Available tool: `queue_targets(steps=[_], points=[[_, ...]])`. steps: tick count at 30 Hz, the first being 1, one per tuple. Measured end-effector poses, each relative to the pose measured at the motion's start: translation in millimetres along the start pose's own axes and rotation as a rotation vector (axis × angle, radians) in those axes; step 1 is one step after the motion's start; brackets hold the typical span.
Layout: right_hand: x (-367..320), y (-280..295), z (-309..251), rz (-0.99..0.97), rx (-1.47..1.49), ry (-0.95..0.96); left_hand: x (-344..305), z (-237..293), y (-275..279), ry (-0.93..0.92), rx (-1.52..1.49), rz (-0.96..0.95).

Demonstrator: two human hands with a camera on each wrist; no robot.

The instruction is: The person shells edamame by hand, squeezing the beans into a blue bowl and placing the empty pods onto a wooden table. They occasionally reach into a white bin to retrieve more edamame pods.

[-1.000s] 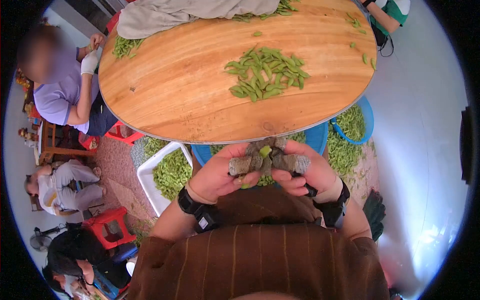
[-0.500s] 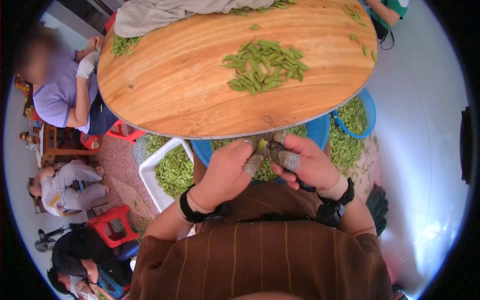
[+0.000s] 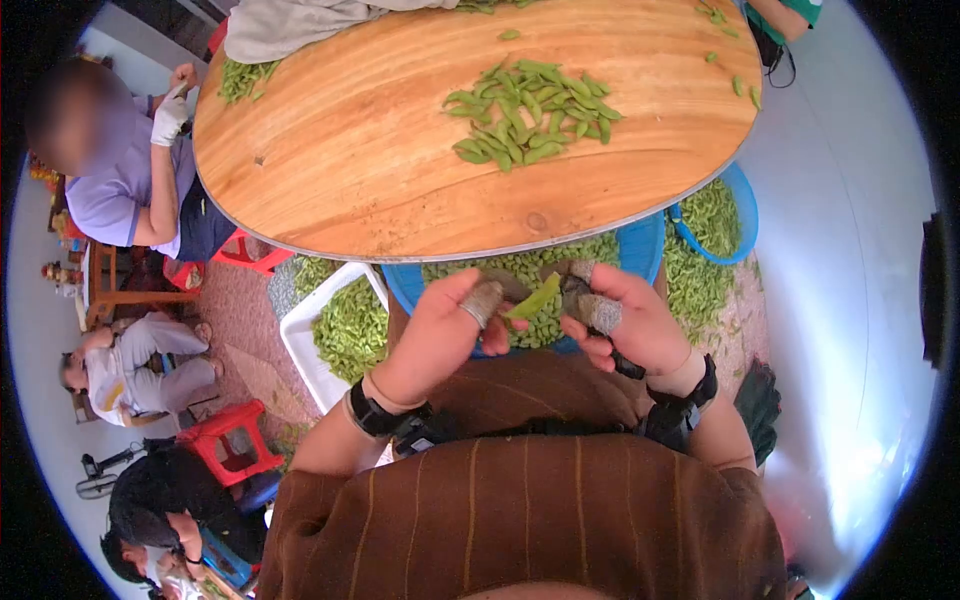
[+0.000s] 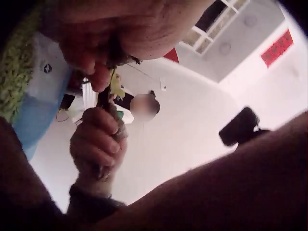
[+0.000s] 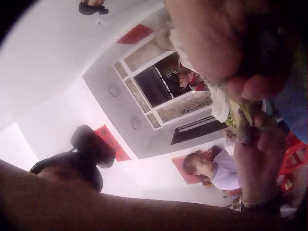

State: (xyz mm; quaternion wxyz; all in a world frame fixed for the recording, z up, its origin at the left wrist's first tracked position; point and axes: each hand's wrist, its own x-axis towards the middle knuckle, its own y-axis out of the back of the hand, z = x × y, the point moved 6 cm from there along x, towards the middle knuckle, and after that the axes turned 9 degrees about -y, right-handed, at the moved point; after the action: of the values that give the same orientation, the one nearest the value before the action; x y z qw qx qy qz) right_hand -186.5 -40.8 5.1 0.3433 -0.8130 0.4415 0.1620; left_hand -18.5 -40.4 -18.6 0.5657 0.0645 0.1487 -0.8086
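**Above the blue basin [image 3: 652, 250]: one green pod [image 3: 541, 297], held aslant**

The worktop [image 3: 350, 190] is noted just beyond both hands. By the left hand [image 3: 437, 322], fingers curled, the pod's nearer end is pinched. By the right hand [image 3: 645, 328], fingers curled, a dark object [image 3: 628, 367] is gripped. The pod's long axis is directed from the left fingers outward towards the right fingers; contact at that far end cannot be confirmed.
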Motion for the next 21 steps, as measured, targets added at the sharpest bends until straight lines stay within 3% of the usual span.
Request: queue_targets(steps=[4, 6, 7, 9, 16, 18, 21], points=[[7, 1, 5, 0.014, 0.033, 0.006, 0, 4, -14, -0.151, 0.025, -0.099], [9, 1, 7, 0.035, 0.015, -0.022, -2, 28, -20, -0.422, 0.664, -0.09], [9, 2, 8, 0.037, 0.018, -0.021, -1, 26, -20, -0.421, 0.665, -0.094], [12, 5, 11, 0.084, -0.079, -0.035, -4, 32, -22, -0.653, 1.062, -0.015], [15, 5, 9, 0.063, -0.098, -0.05, -4, 38, -24, -0.751, 1.186, 0.008], [16, 6, 10, 0.072, -0.115, -0.066, -3, 34, -27, -0.745, 1.344, -0.015], [17, 6, 9, 0.061, -0.115, -0.048, -1, 36, -25, -0.807, 1.282, 0.06]])
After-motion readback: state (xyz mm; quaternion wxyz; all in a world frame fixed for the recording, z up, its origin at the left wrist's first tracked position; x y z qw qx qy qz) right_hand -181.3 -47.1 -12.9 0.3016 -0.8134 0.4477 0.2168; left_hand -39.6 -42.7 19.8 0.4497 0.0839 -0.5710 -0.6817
